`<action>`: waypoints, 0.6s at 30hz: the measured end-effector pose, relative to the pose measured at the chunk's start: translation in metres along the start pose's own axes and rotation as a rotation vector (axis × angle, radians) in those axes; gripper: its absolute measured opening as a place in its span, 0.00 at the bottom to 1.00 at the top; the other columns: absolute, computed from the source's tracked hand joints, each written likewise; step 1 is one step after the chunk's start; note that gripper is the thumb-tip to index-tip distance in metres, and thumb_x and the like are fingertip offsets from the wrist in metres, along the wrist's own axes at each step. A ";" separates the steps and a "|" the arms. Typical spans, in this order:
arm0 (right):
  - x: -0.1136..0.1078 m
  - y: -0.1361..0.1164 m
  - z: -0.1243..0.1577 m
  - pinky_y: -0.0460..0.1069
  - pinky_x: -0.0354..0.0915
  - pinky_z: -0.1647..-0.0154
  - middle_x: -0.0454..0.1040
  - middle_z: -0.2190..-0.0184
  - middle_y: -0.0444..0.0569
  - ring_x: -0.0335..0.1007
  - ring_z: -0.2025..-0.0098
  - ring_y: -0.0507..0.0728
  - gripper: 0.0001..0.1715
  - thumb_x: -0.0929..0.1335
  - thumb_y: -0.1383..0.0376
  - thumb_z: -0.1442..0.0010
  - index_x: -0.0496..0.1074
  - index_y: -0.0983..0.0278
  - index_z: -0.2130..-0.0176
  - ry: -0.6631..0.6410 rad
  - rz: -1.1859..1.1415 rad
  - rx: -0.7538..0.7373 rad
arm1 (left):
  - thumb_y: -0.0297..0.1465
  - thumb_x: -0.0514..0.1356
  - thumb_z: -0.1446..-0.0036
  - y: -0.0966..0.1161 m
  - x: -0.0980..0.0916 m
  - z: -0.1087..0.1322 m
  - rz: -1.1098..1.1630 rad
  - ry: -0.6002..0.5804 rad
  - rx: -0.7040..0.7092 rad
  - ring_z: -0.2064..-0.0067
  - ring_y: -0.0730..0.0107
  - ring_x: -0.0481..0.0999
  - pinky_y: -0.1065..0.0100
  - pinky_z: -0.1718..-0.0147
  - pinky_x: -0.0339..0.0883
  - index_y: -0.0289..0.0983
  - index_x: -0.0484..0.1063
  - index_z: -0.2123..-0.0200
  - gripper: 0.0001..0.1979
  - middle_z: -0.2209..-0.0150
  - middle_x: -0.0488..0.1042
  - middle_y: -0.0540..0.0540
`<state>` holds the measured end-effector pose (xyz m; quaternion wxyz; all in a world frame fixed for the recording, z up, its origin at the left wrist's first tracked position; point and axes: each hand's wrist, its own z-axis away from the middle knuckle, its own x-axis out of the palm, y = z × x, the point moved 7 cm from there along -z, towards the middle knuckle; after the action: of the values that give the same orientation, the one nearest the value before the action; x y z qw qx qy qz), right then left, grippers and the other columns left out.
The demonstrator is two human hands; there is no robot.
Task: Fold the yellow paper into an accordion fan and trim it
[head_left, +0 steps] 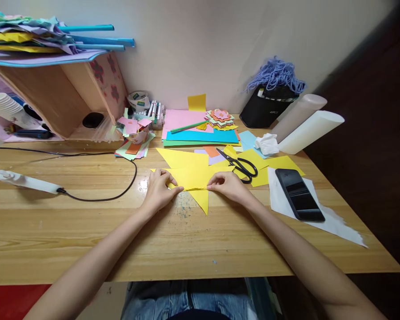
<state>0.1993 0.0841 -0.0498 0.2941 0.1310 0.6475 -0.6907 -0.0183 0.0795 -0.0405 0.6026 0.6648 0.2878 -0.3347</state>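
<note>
Where the hands meet near the middle of the table [86, 222], a yellow paper [191, 178] lies folded, one point aimed at the person. The left hand [160, 190] pinches the crease's left end and the right hand [228, 184] its right end, fingers closed on the sheet. Both ends of the crease are hidden under fingertips. The scissors [243, 168] lie just beyond the right hand, and a phone [299, 194] further right.
</note>
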 end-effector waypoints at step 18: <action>-0.020 0.018 -0.002 0.45 0.61 0.75 0.75 0.77 0.47 0.70 0.74 0.53 0.09 0.74 0.62 0.59 0.74 0.66 0.76 -0.075 0.024 0.104 | 0.29 0.64 0.56 -0.013 0.002 -0.010 0.108 -0.170 0.064 0.55 0.62 0.64 0.59 0.52 0.57 0.40 0.72 0.72 0.05 0.61 0.66 0.48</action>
<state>0.2249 0.0912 -0.0538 0.3192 0.1280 0.5975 -0.7244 -0.0259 0.0907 -0.0498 0.6206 0.6675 0.1885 -0.3658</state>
